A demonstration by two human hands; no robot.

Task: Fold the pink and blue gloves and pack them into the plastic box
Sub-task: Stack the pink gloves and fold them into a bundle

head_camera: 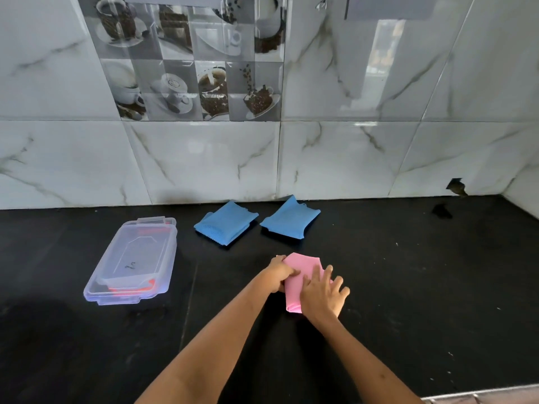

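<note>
- Pink folded rubber glove (pixel 299 272) lies on the black countertop (pixel 408 287), near the middle, with both hands on it.
- Left hand (pixel 281 274) grips the glove's left edge, its fingers curled round the fold.
- Right hand (pixel 322 291) presses flat on the glove's right side, fingers straight and spread.
- Two folded blue rubber gloves (pixel 226 223) (pixel 290 218) sit side by side, apart from each other, farther back near the wall.
- Clear plastic box (pixel 132 259) with its lid on rests at the left, well apart from the pink glove; something red-orange shows through it.
- White marbled tiles (pixel 350 156) cover the far wall, with a panel of coffee-cup picture tiles (pixel 192 59) above.
</note>
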